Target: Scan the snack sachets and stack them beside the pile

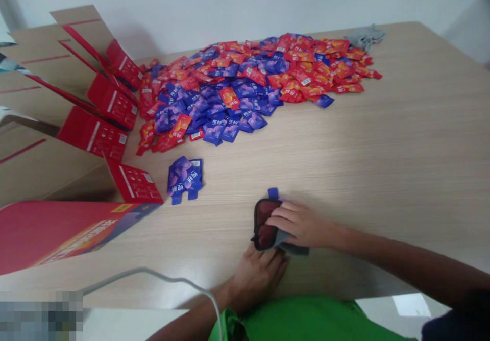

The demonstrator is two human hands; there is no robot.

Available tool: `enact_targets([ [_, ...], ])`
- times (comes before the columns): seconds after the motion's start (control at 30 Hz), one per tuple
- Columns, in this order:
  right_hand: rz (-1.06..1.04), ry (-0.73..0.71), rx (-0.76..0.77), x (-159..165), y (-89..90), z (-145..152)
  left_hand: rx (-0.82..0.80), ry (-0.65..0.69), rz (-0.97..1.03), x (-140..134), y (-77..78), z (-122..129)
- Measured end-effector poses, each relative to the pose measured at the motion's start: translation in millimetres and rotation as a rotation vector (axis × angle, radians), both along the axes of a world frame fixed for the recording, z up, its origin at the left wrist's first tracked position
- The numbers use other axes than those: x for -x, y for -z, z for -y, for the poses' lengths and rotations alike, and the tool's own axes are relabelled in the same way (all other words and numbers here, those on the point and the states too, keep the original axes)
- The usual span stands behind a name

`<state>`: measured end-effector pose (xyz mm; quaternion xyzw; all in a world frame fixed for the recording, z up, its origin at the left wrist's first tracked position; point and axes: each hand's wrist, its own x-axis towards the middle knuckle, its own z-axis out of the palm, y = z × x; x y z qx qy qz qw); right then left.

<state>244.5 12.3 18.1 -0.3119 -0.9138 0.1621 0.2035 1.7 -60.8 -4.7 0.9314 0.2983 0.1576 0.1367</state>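
Note:
A small zip case (pixel 264 213) with a black edge and a dark red inside stands at the table's near edge. My right hand (pixel 300 224) comes from the right, its fingers curled over the case's opening; their tips lie against the dark red inside. Grey cloth-like material (pixel 293 246) shows under this hand. At the near end of the case is my left hand (pixel 258 270), fingers bent and pressed together against it, their tips partly hidden. Just behind the case a blue-purple packet (pixel 273 193) peeks out, mostly covered.
A heap of red and blue-purple packets (pixel 229 96) spreads along the wall. A small group of purple packets (pixel 186 177) lies left of my hands. Open red cartons (pixel 133 183) line the left side. A grey cloth (pixel 365 37) sits at the back right; a cable (pixel 168 278) crosses the near left.

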Motion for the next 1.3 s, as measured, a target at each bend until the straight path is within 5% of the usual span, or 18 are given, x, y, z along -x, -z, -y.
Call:
enact_targets([
  [0.13, 0.044, 0.11, 0.017, -5, 18.5, -38, -0.078, 0.035, 0.013, 1, -1.3, -2],
  [0.3, 0.079, 0.353, -0.151, -23, -9.9, -99, -0.107, 0.015, 0.07, 1, 0.2, -3],
  [0.4, -0.087, 0.414, -0.21, -22, -30.6, -80, -0.11, 0.011, 0.072, 0, -0.4, -3],
  [0.47, -0.118, 0.294, -0.169, -15, -32.7, -50, -0.095, 0.011, 0.057, 1, -1.3, -2],
  [0.57, -0.013, 0.014, -0.04, -3, -15.8, -6, -0.025, 0.014, 0.015, 2, -1.4, 1],
  [0.67, 0.024, -0.027, 0.035, 4, 9.4, 5, 0.002, 0.018, -0.014, 3, -0.3, 2],
  [0.8, 0.042, 0.107, 0.008, -1, 22.0, -41, -0.087, 0.027, 0.007, 3, 1.2, 0],
  [0.97, 0.105, 0.323, -0.122, -13, -8.9, -100, -0.096, 0.031, -0.005, 3, 2.3, -1],
  [1.07, -0.055, 0.412, -0.167, -14, -29.5, -83, -0.095, 0.023, 0.024, 3, 1.6, -1],
  [1.13, -0.115, 0.328, -0.122, -11, -32.3, -52, -0.082, 0.02, 0.033, 3, 0.8, -1],
  [1.3, 0.016, -0.016, 0.073, 3, -1.8, 11, 0.025, 0.041, -0.042, 4, 0.4, 1],
])
